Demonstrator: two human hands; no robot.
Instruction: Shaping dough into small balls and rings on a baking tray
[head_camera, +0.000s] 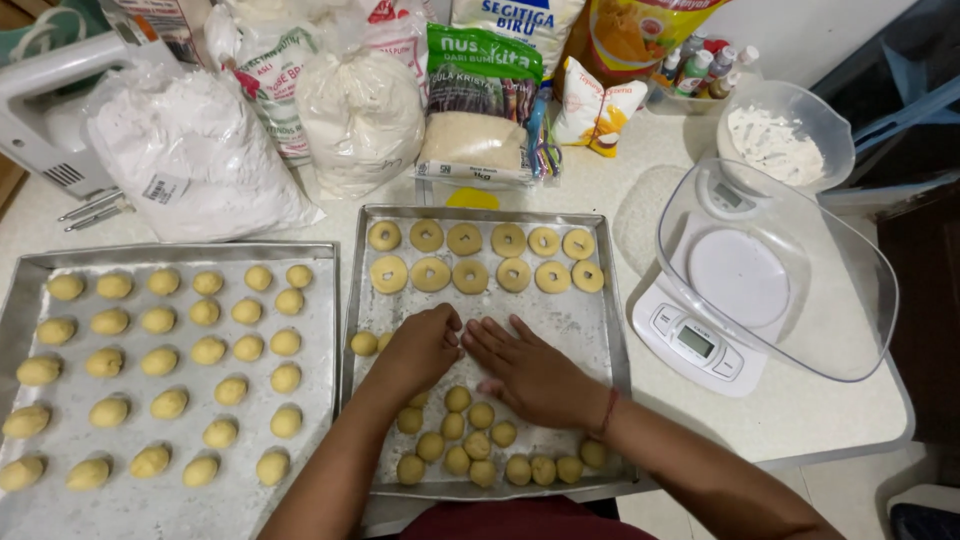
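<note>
Dough balls (470, 445) are lying in a cluster at the tray's (620, 350) 6 o'clock edge, ready for picking. Left hand (420, 348) is curling its fingers shut, seemingly around one piece; right hand (530, 375) is lying flat, fingers spread, just beside. Ring shapes (470, 258) are filling neat rows at 12 o'clock.

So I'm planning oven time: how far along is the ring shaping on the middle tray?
Done: twelve flattened rings sit in two rows at the far end of the middle tray. In hand: the left hand and right hand meet mid-tray, apparently over one piece, itself hidden. Left: a cluster of round dough balls near the front edge, plus the side tray of unshaped lumps.
</note>
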